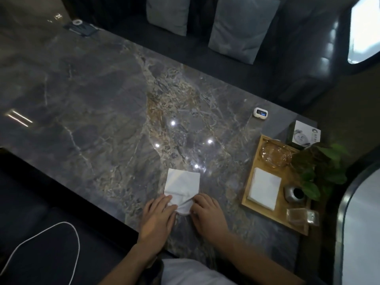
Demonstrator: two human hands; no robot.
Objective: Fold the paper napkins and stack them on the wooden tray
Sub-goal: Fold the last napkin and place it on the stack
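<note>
A white paper napkin (pixel 182 185) lies on the dark marble table near its front edge. Its near end is bunched and lifted between my hands. My left hand (pixel 158 214) pinches the napkin's near left corner, my right hand (pixel 207 214) its near right corner. To the right stands the wooden tray (pixel 276 212). A stack of folded white napkins (pixel 264 188) lies flat in the tray's middle, apart from both hands.
On the tray also sit an amber glass dish (pixel 275 154), a small grey pot (pixel 294 193) and a clear packet (pixel 302 217). A green plant (pixel 320 171), a white box (pixel 305 135) and a small white device (pixel 261 114) lie around the tray. Cushions line the far seat.
</note>
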